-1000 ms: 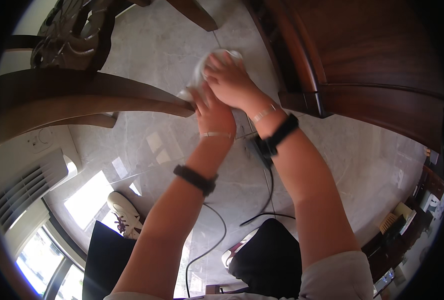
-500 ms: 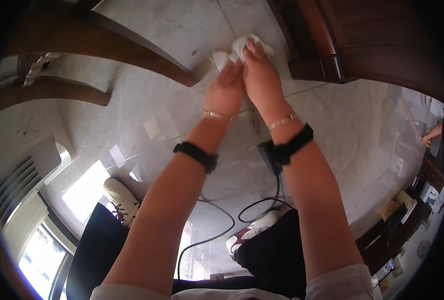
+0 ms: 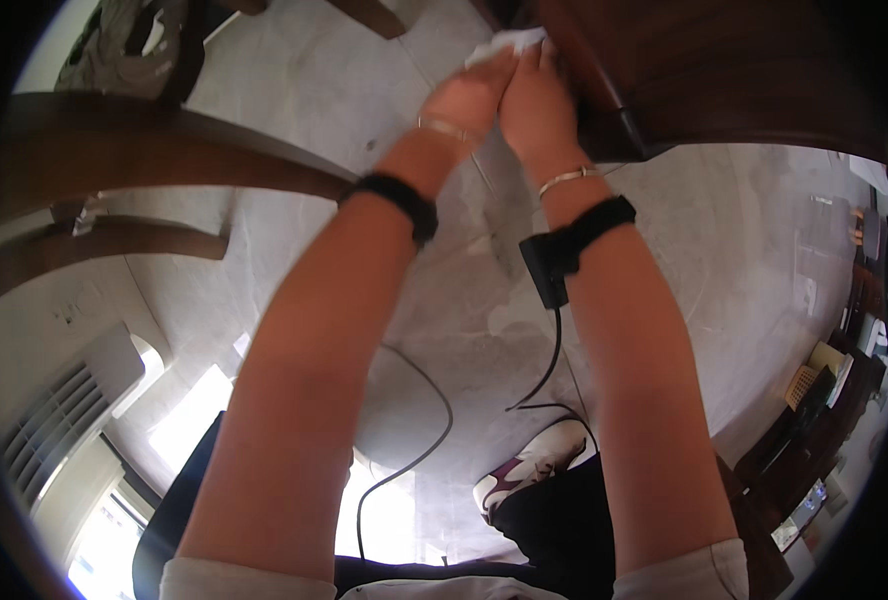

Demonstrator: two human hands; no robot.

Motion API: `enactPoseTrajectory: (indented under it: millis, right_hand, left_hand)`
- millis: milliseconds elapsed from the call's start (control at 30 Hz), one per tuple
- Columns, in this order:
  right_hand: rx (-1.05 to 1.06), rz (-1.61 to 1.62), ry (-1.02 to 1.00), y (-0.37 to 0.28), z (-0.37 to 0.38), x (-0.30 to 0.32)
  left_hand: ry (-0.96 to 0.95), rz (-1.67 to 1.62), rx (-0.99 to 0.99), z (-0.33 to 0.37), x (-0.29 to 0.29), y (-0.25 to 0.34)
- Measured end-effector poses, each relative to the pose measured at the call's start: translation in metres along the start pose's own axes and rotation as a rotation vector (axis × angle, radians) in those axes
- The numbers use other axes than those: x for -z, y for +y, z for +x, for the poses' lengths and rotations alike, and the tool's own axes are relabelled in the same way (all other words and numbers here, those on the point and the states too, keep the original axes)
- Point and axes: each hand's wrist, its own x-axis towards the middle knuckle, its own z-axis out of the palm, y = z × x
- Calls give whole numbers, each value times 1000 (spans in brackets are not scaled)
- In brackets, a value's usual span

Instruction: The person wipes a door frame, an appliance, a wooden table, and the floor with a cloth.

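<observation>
At the top middle, a crumpled white cloth (image 3: 509, 42) lies under the fingers of both my hands, beside a dark wooden piece of furniture (image 3: 724, 80). My left hand (image 3: 464, 103) is closed on the cloth's left part. Right next to it, my right hand (image 3: 539, 112) is closed on the other part, close to the wood's edge. The fingertips are partly hidden and slightly blurred. Both arms are stretched far forward, each with a black strap and a thin bracelet at the wrist.
Curved brown wooden legs (image 3: 184, 150) reach in from the left over the pale tiled floor (image 3: 464, 330). A black box (image 3: 546, 268) hangs at my right wrist strap, trailing a thin cable (image 3: 451, 412). A white slatted unit (image 3: 59, 425) stands at left; my shoe (image 3: 536, 462) is below.
Both hands and the cloth have moved farther forward, up against the dark furniture. The view has shifted, showing more of the wooden legs at upper left.
</observation>
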Motion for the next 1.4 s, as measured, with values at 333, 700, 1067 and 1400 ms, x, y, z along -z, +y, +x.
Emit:
enactPoseTrajectory:
  millis: [333,700,1067,1400]
  right_hand:
    - [-48,-21,-142,-16,12,8]
    - [-241,-697,-467,-58,-10,31]
    - [100,-783,-67,-20,-41,10]
    - [-346,126,-192,-21,27,10]
  left_hand:
    - [188,-76,133,-3,17,13]
    - [59,-118,92,-26,19,14]
    - [134,-283,325,-16,27,11]
    - [513,-270,442,65,13,2]
